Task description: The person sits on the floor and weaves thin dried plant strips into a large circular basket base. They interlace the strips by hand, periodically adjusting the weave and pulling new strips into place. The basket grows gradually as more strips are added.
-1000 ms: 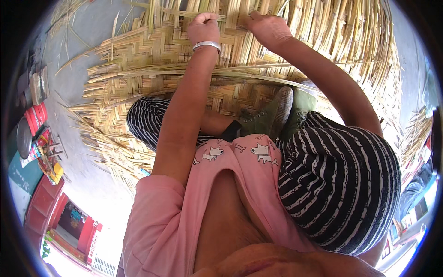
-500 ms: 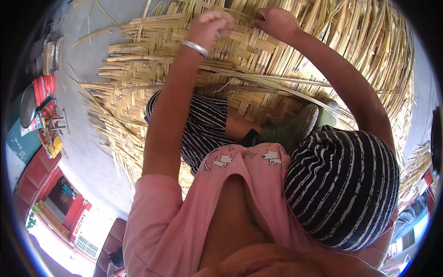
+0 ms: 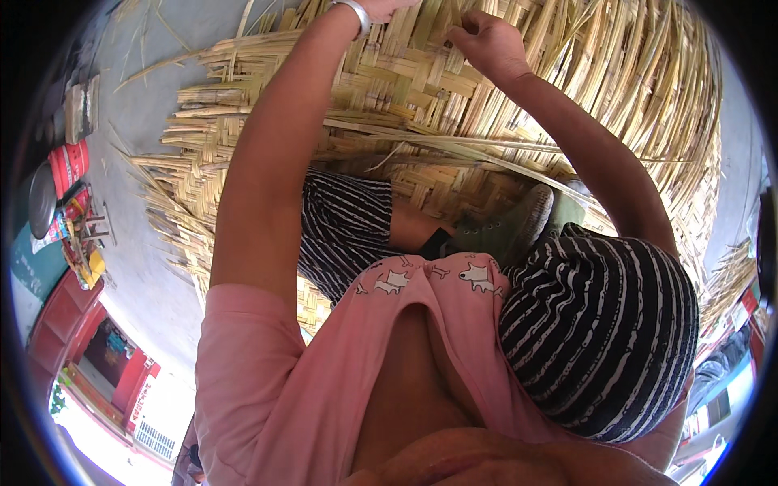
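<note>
Closest, at six o'clock, is the person's pink top, with a black-and-white striped trouser leg bent up at four o'clock. A bit farther, near three o'clock, a green shoe rests on the big woven mat, which spreads from ten o'clock round to two. Long loose strips lie across it at one o'clock. Past them, also at one o'clock, the right hand is just over the weave, fingers bent and tips close together; I can't say if its grip has a strip in it. The left hand, with a pale bracelet, is at twelve o'clock, and the top edge cuts it off, so its grip is hidden. Half a second ago it was lower and all in view; now that arm reaches farther out, while the right hand is about where it was. It looks like the left hand has moved to a farther bit of the weave. Far off, between nine and ten o'clock, a red bucket sits on the grey floor.
</note>
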Demonstrator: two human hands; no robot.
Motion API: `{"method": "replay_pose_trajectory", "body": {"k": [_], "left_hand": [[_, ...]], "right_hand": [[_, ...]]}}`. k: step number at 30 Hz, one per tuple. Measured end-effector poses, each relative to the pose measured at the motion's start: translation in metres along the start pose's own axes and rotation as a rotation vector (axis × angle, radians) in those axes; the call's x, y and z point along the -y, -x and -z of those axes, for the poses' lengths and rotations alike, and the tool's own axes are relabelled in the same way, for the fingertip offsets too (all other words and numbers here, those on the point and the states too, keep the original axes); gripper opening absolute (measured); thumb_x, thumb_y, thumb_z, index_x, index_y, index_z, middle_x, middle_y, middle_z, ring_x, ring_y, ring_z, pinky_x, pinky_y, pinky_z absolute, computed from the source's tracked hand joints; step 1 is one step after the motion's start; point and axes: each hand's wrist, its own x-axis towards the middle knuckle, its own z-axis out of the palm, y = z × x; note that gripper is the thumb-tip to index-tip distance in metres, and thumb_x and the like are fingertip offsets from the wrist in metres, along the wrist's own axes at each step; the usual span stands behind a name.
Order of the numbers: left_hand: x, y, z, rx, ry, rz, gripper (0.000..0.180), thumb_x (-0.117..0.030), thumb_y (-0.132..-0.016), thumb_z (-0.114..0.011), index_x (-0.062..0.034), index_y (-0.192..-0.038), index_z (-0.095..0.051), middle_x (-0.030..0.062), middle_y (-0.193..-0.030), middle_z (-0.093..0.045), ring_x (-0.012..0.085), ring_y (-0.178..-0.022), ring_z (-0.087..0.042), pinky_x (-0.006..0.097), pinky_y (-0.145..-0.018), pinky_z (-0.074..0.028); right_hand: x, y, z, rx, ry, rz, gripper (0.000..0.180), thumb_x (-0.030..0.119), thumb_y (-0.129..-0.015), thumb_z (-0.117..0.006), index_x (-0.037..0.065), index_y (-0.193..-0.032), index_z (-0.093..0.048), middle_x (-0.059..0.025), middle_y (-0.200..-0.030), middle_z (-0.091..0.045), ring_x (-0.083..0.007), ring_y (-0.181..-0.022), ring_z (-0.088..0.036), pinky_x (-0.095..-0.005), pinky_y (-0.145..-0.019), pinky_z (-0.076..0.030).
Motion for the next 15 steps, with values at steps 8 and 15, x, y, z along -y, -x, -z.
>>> {"method": "replay_pose_trajectory", "body": {"k": [8,15], "left_hand": [[-0.069,0.028,-0.002,0.233,-0.125,-0.057,0.052,-0.039,-0.088,-0.081,0.0012,-0.118,-0.066,0.0094,-0.103,-0.071,0.0181,-0.085,-0.065,0.036,-0.073,-0.053],[-0.058,0.025,-0.027,0.216,0.373,-0.029,0.062,-0.015,-0.085,-0.083,0.0031,-0.137,-0.055,0.0132,-0.125,-0.067,0.0227,-0.114,-0.064,0.037,-0.098,-0.052]], "right_hand": [[0.010,0.009,0.012,0.038,-0.245,-0.174,0.033,0.030,-0.096,-0.072,0.002,-0.112,-0.069,-0.0050,-0.084,-0.072,-0.0087,-0.071,-0.068,-0.0278,-0.072,-0.060],[0.018,0.016,0.014,0.005,-0.185,-0.112,0.030,0.029,-0.098,-0.070,0.000,-0.106,-0.068,-0.0056,-0.084,-0.069,-0.0083,-0.071,-0.068,-0.0272,-0.073,-0.061]]}}
